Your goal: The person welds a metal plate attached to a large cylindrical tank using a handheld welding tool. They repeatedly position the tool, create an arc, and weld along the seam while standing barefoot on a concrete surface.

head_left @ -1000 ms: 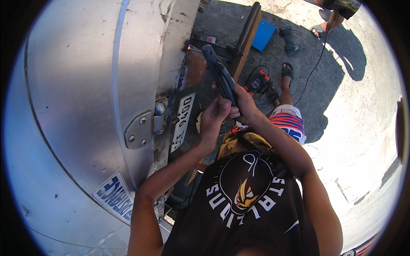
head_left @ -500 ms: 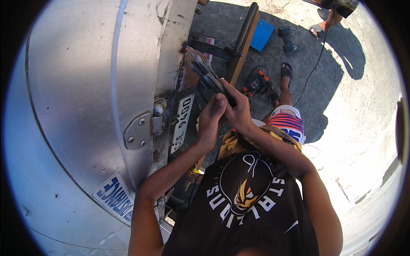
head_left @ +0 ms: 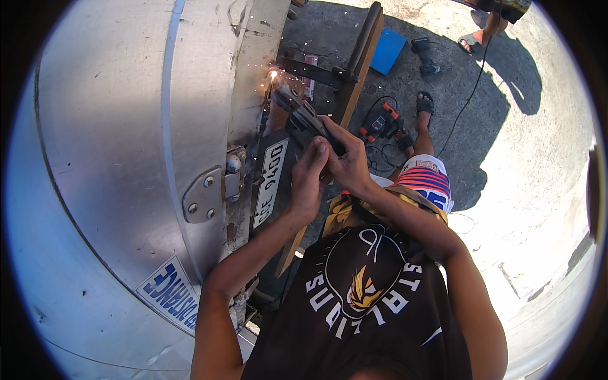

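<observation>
Both my hands are closed together around the dark handle of a welding electrode holder (head_left: 303,116). My right hand (head_left: 348,161) wraps the handle from the right. Pressed against it from the left is my left hand (head_left: 308,177), thumb up; its other fingers are partly hidden. The holder's jaws point up and left to the edge of a silver metal panel (head_left: 209,76). There a bright orange glow (head_left: 273,75) burns, with small sparks flying around it. The electrode itself is hard to make out.
Below the glow are a steel hinge (head_left: 202,195) and a white number plate (head_left: 270,180). A wooden beam (head_left: 354,95) stands right of the holder. On the ground lie a blue sheet (head_left: 388,52), a cordless drill (head_left: 425,58), an orange-black machine (head_left: 382,123) and a cable (head_left: 465,104). Another person's foot (head_left: 468,44) is at upper right.
The faint red spot at the panel's edge has become a bright glow with flying sparks. The electrode holder has shifted slightly down and right. A yellow thing beside my waist no longer shows.
</observation>
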`<control>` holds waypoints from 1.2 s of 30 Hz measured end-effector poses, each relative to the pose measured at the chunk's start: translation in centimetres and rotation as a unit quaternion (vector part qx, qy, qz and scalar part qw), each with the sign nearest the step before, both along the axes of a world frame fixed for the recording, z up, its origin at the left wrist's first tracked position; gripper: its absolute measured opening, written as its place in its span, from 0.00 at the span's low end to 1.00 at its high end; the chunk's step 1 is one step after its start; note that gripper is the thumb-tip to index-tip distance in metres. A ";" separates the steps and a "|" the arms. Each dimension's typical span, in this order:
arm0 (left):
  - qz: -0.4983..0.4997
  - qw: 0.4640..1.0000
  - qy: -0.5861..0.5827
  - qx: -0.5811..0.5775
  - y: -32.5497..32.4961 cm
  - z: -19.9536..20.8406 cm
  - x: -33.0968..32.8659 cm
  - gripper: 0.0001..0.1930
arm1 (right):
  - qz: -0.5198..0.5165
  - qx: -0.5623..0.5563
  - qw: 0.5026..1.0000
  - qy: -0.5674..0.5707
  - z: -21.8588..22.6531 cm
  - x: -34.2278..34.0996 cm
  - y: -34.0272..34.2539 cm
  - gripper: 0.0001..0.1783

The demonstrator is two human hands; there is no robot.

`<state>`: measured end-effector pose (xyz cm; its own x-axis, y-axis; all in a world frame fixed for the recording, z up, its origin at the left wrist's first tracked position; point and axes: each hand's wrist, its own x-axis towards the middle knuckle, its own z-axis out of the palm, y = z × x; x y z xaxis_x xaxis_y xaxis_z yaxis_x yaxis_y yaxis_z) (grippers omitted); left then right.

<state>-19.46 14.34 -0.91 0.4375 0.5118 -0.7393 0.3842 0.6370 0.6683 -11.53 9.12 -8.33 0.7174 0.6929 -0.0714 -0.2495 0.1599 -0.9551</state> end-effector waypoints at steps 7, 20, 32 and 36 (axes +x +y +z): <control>0.003 1.000 -0.011 0.004 -0.1 -0.1 -0.1 0.24 | -0.008 0.008 1.000 -0.019 -0.1 0.0 0.0 0.24; -0.048 0.999 0.010 0.023 0.4 -0.4 -0.8 0.28 | 0.052 0.056 0.982 0.175 -0.5 0.2 0.0 0.22; -0.040 0.998 -0.007 0.055 -0.1 -0.5 -0.3 0.22 | 0.008 0.008 1.000 -0.025 -0.9 0.3 0.0 0.21; -0.062 0.995 0.053 0.049 0.1 -0.6 -0.8 0.20 | 0.110 0.137 0.918 0.355 -1.6 0.9 -0.1 0.22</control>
